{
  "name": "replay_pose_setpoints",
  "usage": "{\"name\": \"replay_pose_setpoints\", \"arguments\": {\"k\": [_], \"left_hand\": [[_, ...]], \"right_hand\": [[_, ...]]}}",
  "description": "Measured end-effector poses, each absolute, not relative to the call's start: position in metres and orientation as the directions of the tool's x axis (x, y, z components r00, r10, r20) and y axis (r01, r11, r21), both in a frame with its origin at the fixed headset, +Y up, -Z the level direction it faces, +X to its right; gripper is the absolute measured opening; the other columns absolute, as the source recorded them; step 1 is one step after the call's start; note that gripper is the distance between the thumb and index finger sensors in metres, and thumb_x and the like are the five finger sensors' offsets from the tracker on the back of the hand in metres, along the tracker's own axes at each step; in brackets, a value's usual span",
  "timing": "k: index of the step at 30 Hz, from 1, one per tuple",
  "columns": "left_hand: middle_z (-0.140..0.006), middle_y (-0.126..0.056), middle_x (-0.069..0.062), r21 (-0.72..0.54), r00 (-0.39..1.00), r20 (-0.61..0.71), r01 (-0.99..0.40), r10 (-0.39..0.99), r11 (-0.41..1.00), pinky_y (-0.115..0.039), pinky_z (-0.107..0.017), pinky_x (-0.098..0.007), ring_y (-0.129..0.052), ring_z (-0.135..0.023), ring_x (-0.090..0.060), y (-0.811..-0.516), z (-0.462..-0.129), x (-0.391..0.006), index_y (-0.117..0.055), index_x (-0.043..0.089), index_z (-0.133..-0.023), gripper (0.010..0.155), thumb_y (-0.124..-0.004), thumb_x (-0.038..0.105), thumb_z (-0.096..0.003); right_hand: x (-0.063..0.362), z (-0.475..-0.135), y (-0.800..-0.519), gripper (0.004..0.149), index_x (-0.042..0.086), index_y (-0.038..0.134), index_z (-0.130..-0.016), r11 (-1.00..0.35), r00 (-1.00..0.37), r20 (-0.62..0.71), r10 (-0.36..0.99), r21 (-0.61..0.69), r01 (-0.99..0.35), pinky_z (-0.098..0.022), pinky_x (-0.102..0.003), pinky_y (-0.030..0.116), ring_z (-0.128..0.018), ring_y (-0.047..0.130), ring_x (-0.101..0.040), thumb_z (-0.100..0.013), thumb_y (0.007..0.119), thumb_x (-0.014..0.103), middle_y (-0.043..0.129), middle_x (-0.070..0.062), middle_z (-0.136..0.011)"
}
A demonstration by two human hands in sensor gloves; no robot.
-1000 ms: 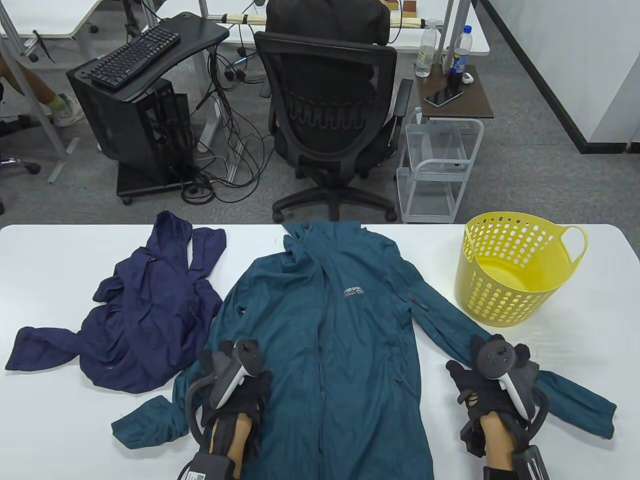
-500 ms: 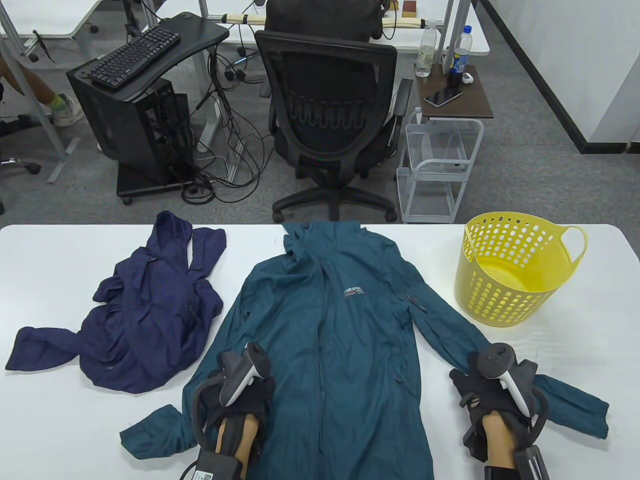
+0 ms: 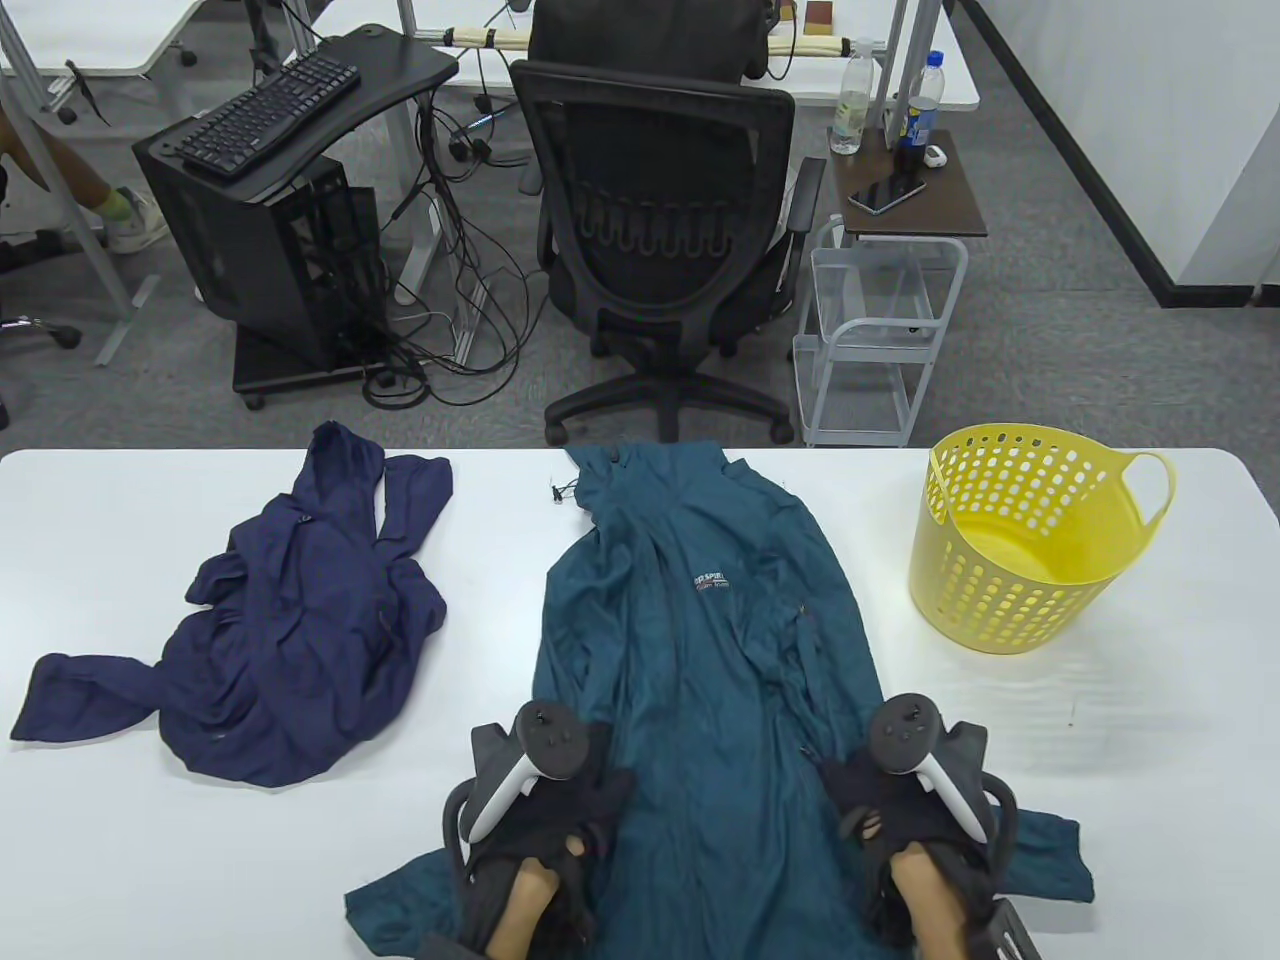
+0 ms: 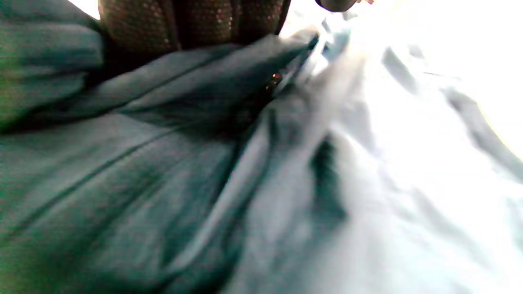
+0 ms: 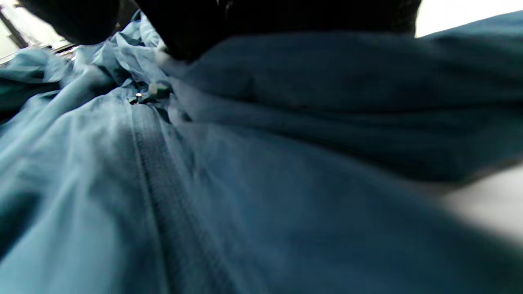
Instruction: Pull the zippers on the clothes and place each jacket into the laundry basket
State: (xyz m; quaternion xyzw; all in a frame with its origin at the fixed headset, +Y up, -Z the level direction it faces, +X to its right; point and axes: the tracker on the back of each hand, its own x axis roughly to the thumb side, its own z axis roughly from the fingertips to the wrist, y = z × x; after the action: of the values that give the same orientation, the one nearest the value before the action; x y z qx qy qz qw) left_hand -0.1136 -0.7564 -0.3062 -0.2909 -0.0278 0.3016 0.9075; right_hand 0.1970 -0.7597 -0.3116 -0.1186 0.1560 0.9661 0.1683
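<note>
A teal jacket [image 3: 700, 650] lies front-up in the middle of the table, its sides bunched inward and its sleeves folded in near the front edge. My left hand [image 3: 570, 810] grips the fabric at its lower left side. My right hand [image 3: 880, 800] grips it at the lower right. The left wrist view shows gloved fingers [image 4: 192, 20] dug into creased teal cloth [image 4: 163, 183]. In the right wrist view, the jacket's zipper line [image 5: 163, 183] runs under dark fingers [image 5: 265, 16]. A navy jacket [image 3: 300, 620] lies crumpled at the left. The yellow laundry basket [image 3: 1010, 600] stands empty at the right.
Beyond the table's far edge stand a black office chair [image 3: 660, 220], a white wire cart [image 3: 870, 340] and a black computer stand [image 3: 290, 200]. White tabletop [image 3: 1150, 760] shows between the teal jacket and the basket.
Both hands have slid inward toward each other, dragging the teal jacket's sides and sleeves with them. The jacket is now much narrower and bunched; the navy jacket and basket have not moved.
</note>
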Motion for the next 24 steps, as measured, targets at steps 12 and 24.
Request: {"name": "replay_pose_setpoints", "arguments": {"k": [12,24], "left_hand": [[-0.117,-0.034,-0.019,-0.740,0.341,-0.274,-0.671,0.899,0.029,-0.067,-0.067,-0.054,-0.071,-0.096,-0.040,-0.792,-0.294,-0.069,0.003,0.040,-0.101,0.082,-0.039,0.072,-0.0392],[-0.115,-0.025,-0.022,-0.731,0.233,-0.359,-0.673,0.904,-0.117,-0.072,-0.064,-0.058,-0.066,-0.095,-0.050,-0.795,-0.292,-0.070,0.001,0.039,-0.103,0.081,-0.035,0.073,-0.0389]], "right_hand": [[0.125,-0.292,-0.763,0.082,0.005,0.077,-0.094,-0.824,-0.915,-0.067,0.398,0.412,-0.389,-0.042,-0.042,0.088,-0.053,0.107,-0.026,-0.045,0.064,0.068,0.093,-0.017,-0.084],[0.110,-0.295,-0.766,0.058,0.009,0.084,-0.086,-0.906,-0.951,-0.032,0.307,0.297,-0.303,-0.035,-0.035,0.091,-0.040,0.109,-0.015,-0.040,0.094,0.043,0.100,-0.008,-0.069]]}}
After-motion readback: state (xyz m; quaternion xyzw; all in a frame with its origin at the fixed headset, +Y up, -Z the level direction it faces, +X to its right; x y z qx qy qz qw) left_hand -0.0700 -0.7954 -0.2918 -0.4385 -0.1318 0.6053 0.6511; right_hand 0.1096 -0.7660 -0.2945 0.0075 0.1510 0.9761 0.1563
